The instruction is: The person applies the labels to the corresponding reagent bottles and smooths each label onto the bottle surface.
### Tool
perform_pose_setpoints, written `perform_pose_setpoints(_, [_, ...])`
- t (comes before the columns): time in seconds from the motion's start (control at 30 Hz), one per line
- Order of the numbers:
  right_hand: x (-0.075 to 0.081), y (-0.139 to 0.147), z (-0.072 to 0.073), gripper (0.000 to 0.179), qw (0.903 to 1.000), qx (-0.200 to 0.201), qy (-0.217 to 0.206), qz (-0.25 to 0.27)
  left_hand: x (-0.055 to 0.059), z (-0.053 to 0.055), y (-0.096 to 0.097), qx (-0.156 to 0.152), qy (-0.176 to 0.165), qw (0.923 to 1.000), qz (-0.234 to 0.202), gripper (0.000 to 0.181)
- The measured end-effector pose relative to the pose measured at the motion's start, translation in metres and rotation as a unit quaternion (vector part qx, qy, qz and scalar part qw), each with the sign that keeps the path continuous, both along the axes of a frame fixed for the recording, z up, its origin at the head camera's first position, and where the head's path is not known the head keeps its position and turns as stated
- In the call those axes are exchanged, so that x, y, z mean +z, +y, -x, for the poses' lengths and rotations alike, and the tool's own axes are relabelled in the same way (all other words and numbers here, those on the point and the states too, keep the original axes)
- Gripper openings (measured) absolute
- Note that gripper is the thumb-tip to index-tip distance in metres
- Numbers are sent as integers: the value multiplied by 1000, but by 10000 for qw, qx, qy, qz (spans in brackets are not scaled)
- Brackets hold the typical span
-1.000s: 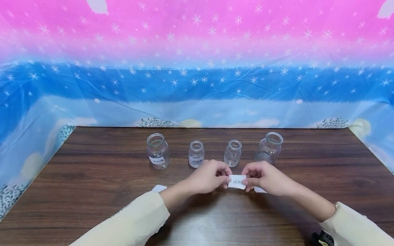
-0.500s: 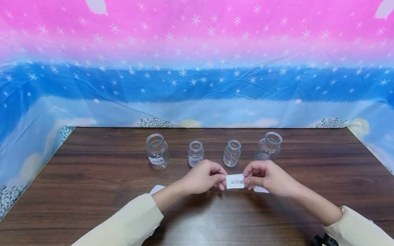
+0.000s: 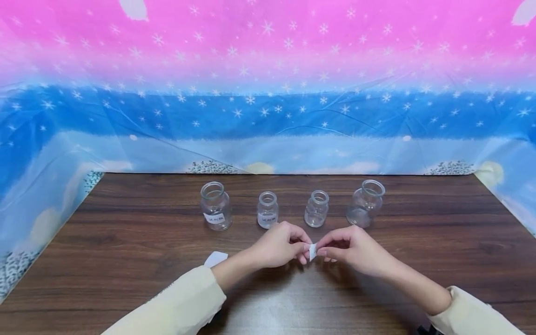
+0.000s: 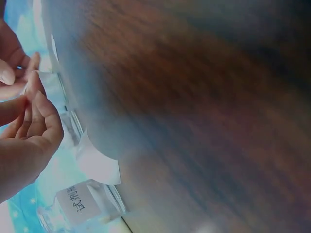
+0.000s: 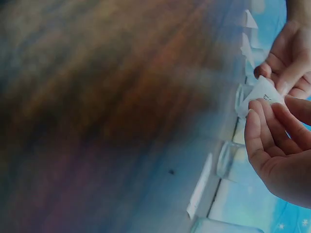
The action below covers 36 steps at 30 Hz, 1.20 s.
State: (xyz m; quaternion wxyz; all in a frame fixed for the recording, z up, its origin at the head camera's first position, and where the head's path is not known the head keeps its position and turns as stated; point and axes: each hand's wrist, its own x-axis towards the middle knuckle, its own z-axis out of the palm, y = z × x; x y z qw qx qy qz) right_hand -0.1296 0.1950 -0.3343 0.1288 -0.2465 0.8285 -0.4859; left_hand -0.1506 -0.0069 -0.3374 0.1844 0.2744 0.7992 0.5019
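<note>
A small white paper label (image 3: 312,251) with dark writing is held in the air between both hands in front of the jars. My left hand (image 3: 274,246) pinches its left edge between thumb and fingers. From the other side, my right hand (image 3: 356,251) pinches the right edge with thumb and index finger. Seen from the head, the label looks narrow and turned; its broader written face shows in the right wrist view. Behind the hands stand a small unlabelled glass jar (image 3: 317,211) and a small glass jar (image 3: 268,204) bearing a similar label.
A large labelled glass jar (image 3: 215,207) stands at the left of the row, a large unlabelled one (image 3: 366,204) at the right. White paper (image 3: 215,258) lies by the left forearm; another piece (image 5: 200,187) shows in the right wrist view. A patterned cloth (image 3: 268,116) hangs behind the table.
The label, flat and facing the head camera before, has turned and looks much narrower. My right hand has moved left and slightly down, nearer my left, now covering the paper on the table there.
</note>
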Motion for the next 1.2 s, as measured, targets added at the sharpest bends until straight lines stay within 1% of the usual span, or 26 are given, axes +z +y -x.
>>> perform_pose_setpoints(0.1, [-4, -1, -1, 13, 10000, -62, 26, -42, 0, -2, 3, -28, 25, 10000, 67, 12])
perform_pose_setpoints(0.3, [-4, -2, -1, 12, 9996, -287, -10, -68, 3, -4, 7, -4, 58, 9999, 119, 13])
perform_pose_setpoints(0.5, [-3, 2, 0, 9, 9996, -278, 43, 59, 3, -3, 11, 38, 176, 9995, 249, 12])
perform_pose_setpoints(0.57, [-3, 4, 0, 8, 9996, -262, 37, 42, 3, -3, 11, 91, 163, 9995, 273, 12])
perform_pose_setpoints(0.7, [1, 13, 1, 8, 9995, -271, -48, -131, 0, 1, 12, 214, 131, 9991, 351, 13])
perform_pose_setpoints(0.77, [4, 19, 1, 8, 9991, -292, -130, -291, -2, 3, 11, 301, 173, 9983, 472, 13])
perform_pose_setpoints(0.9, [9, 32, 2, 8, 9977, -284, -275, -553, -6, 8, 8, 367, 319, 9955, 814, 14])
perform_pose_setpoints(1.0, [10, 40, 2, 9, 9973, -273, -311, -604, -8, 10, 8, 405, 398, 9934, 998, 13])
perform_pose_setpoints(1.1, [10, 47, 2, 9, 9971, -342, -335, -586, -9, 11, 9, 430, 455, 9924, 1064, 11])
perform_pose_setpoints(1.2, [9, 49, 3, 9, 9968, -461, -308, -578, -9, 11, 9, 388, 482, 9921, 1095, 9])
